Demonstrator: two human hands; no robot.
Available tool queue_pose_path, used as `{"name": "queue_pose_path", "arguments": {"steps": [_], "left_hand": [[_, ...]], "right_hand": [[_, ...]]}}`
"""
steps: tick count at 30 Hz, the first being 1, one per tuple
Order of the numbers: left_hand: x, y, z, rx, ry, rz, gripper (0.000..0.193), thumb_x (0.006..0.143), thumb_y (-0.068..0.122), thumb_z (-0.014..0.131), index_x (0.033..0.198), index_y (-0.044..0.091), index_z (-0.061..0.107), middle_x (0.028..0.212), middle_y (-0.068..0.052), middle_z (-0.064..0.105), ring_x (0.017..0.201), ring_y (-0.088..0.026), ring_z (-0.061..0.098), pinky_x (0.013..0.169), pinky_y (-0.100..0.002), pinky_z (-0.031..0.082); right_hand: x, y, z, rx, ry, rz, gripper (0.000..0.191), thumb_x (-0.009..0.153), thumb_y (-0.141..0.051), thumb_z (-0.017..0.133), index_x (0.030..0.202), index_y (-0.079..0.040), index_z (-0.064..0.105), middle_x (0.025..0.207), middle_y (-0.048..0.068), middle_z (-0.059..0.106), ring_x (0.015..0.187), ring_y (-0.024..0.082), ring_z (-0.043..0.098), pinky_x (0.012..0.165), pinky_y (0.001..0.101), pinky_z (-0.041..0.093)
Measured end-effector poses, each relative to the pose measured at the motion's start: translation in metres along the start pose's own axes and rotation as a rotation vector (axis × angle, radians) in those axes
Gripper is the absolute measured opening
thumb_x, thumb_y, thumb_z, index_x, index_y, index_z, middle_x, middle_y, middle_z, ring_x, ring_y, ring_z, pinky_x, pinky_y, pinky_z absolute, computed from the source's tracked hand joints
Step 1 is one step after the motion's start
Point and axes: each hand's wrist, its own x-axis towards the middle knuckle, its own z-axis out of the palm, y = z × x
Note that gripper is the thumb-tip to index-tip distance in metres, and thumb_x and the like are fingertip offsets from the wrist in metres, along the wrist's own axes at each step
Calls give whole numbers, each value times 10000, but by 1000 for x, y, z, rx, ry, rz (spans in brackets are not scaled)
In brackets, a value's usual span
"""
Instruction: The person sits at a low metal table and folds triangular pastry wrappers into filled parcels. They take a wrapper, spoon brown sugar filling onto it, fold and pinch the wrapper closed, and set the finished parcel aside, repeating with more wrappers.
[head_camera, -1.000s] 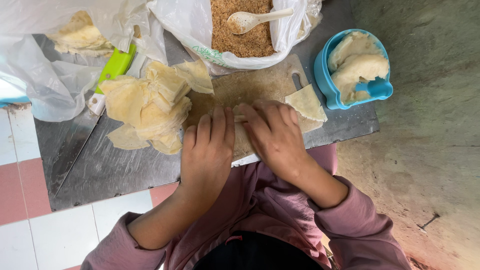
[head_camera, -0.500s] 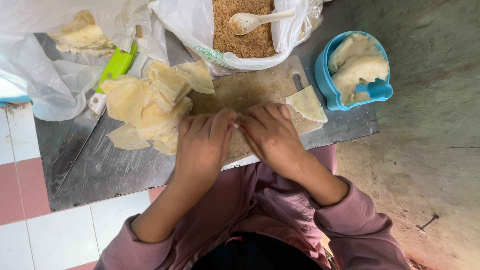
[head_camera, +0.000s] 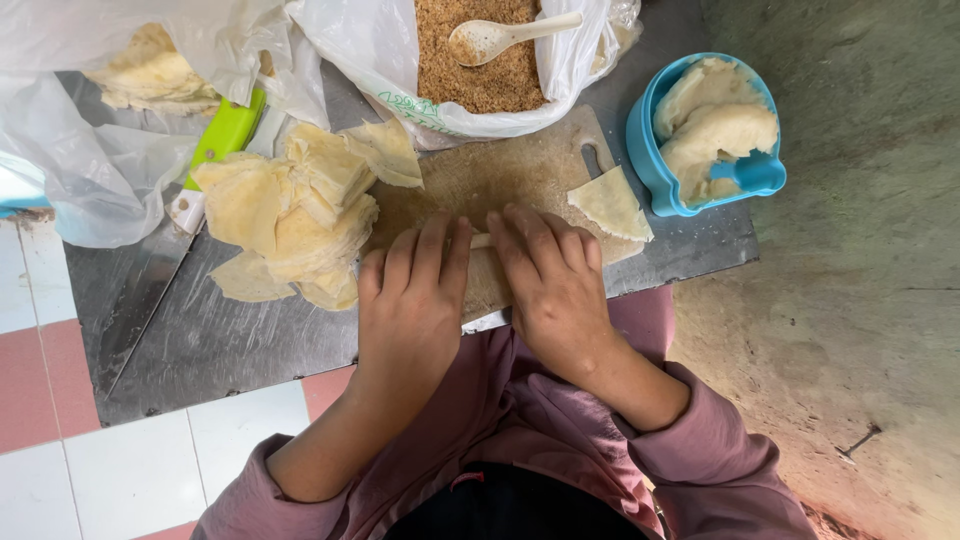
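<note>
We see our left hand (head_camera: 415, 295) and right hand (head_camera: 550, 280) lying flat, fingers stretched, pressing a rolled dough wrapper (head_camera: 482, 241) on the wooden board (head_camera: 510, 170) at the table's (head_camera: 200, 340) near edge; folded wrappers (head_camera: 295, 210) pile just left; a blue bowl (head_camera: 650, 165) sits at the right edge.

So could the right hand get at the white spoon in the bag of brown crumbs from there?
Probably yes: the right hand lies flat on the cutting board, and the white spoon sits uncovered in the open bag just beyond it.
</note>
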Motion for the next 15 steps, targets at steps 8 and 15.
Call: {"name": "queue_pose_path", "arguments": {"steps": [8, 15], "left_hand": [[10, -18, -6, -82, 48, -139, 565, 870, 53, 580, 1433, 26, 609, 1494, -114, 540, 1285, -306, 507, 1087, -461, 378], [53, -74, -2, 74, 121, -212, 340, 996, 260, 725, 1223, 8, 705, 1293, -118, 609, 1215, -329, 523, 1022, -488, 378]], "right_hand": [[29, 4, 1, 37, 33, -131, 398, 921, -124, 717, 1305, -41, 659, 1358, 136, 576, 1308, 335, 518, 1062, 465, 392], [40, 34, 27, 195, 80, -100, 227, 937, -144, 774, 1134, -55, 703, 1240, 101, 632, 1202, 319, 570, 1000, 455, 419]]}}
